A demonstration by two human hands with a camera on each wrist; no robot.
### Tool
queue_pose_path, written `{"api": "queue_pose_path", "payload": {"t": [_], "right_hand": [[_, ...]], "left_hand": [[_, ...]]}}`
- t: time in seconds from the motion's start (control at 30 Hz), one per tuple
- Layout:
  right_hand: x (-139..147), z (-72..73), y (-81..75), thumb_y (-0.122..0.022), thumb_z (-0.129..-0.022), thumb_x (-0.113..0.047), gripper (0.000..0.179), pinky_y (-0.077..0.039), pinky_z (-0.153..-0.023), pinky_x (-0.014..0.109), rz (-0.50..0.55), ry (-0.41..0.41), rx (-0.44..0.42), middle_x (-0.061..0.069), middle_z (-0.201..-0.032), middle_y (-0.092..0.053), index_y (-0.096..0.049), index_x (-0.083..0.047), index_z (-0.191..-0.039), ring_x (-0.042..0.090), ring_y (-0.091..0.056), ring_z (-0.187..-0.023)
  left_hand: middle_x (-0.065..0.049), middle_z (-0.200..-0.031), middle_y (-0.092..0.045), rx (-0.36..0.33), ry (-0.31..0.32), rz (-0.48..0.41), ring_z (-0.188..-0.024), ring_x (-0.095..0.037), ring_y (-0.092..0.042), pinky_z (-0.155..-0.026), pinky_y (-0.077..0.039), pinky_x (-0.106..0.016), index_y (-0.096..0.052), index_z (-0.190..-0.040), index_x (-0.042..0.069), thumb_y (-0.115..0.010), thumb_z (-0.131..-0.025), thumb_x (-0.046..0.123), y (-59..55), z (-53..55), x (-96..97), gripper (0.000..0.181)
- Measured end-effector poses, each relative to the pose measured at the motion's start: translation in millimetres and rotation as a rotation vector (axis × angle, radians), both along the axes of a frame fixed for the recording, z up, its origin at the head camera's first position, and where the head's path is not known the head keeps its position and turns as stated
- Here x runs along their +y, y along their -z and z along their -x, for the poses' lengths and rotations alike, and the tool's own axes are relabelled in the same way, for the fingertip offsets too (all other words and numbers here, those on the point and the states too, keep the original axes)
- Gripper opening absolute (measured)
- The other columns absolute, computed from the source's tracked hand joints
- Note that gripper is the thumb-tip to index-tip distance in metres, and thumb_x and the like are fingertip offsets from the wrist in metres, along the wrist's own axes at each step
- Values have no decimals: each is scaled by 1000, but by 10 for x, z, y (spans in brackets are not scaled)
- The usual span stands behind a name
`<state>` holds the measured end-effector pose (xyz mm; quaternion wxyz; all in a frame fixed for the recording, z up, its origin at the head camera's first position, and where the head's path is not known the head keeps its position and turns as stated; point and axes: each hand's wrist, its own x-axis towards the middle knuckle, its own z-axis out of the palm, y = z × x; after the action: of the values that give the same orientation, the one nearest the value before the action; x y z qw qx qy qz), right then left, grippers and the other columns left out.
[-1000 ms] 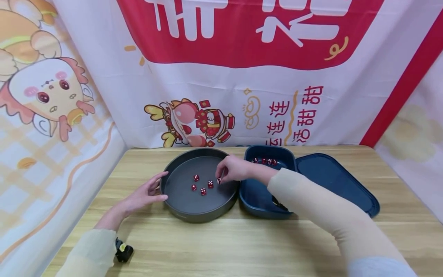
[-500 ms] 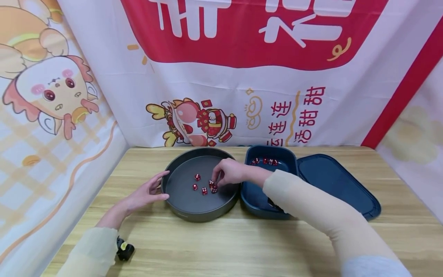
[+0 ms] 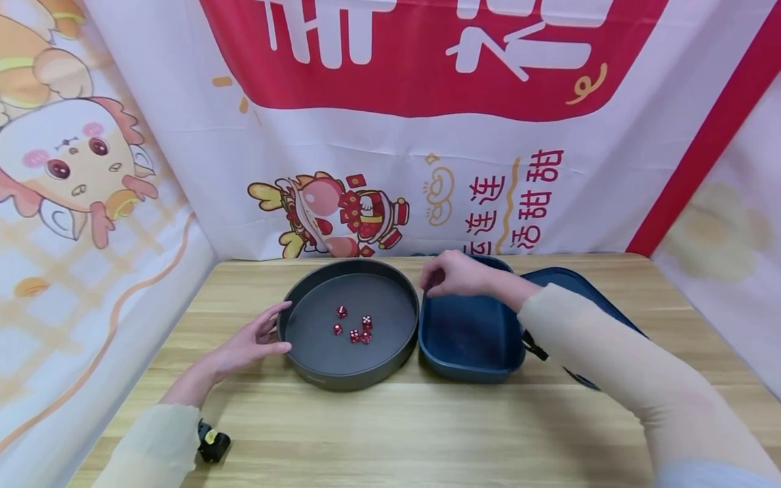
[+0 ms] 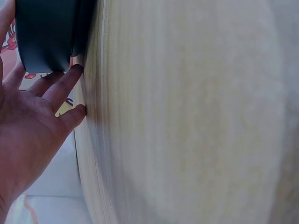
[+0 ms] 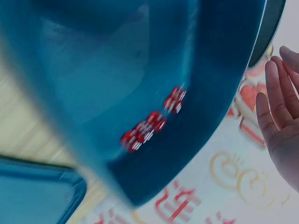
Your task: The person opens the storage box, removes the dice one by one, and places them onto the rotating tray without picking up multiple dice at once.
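Note:
Several red dice [image 3: 354, 335] with white pips lie near the middle of a round dark grey pan [image 3: 390, 362]. My left hand [image 3: 251, 343] rests at the pan's left side, its fingers and thumb spread along the wall. In the left wrist view those fingers [image 4: 63, 91] are extended below the dark pan wall. My right hand [image 3: 454, 274] hovers over the back left of a blue rectangular container [image 3: 472, 373], fingers bent loosely around nothing. The right wrist view shows more red dice [image 5: 145, 130] along one inner side of that container; in the head view the hand hides them.
A blue lid [image 3: 564, 279] lies flat to the right of the container, partly behind the right sleeve. Pan and container stand side by side on the wooden table [image 3: 378, 434]. A printed cloth [image 3: 360, 135] hangs along the table's back edge.
My right hand let go of a die beside the others in the pan, then moved right and back over the container. The left hand stays at the pan's side.

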<state>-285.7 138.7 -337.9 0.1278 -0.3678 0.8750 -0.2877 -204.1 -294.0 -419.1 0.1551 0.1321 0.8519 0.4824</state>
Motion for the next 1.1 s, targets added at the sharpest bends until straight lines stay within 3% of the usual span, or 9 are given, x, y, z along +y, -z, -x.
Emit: {"api": "queue_pose_path", "payload": {"t": [0.23, 0.57, 0.9, 1.1], "right_hand": [[413, 36, 74, -73, -86, -6, 15, -54, -74, 32, -10, 128, 24, 0, -91, -69, -74, -6, -101, 15, -62, -80], [796, 119, 314, -71, -87, -2, 21, -55, -73, 36, -4, 255, 18, 11, -97, -68, -69, 3, -107, 19, -63, -82], [808, 206, 427, -71, -87, -3, 29, -54, -81, 42, -112, 293, 28, 16, -106, -67, -65, 4, -115, 26, -65, -93], [769, 240, 503, -72, -87, -5, 34, -53, -85, 45, -171, 300, 55, 19, -111, -65, -63, 5, -119, 29, -63, -97]], "left_hand": [[-29, -156, -8, -19, -7, -4, -137, -52, -20, -108, -21, -62, -17, -156, 17, -67, -94, 19, -13, -1, 1, 80], [-32, -155, -8, -22, -7, -23, -136, -52, -21, -108, -21, -62, -17, -156, 16, -67, -94, 17, 1, -5, 3, 80], [-33, -155, -9, -7, 1, -33, -136, -52, -22, -107, -21, -62, -17, -156, 13, -67, -94, 15, 3, -5, 5, 79], [-32, -155, -9, -11, -9, -10, -136, -52, -22, -108, -21, -62, -17, -156, 18, -67, -94, 17, -4, -5, 7, 80]]}}
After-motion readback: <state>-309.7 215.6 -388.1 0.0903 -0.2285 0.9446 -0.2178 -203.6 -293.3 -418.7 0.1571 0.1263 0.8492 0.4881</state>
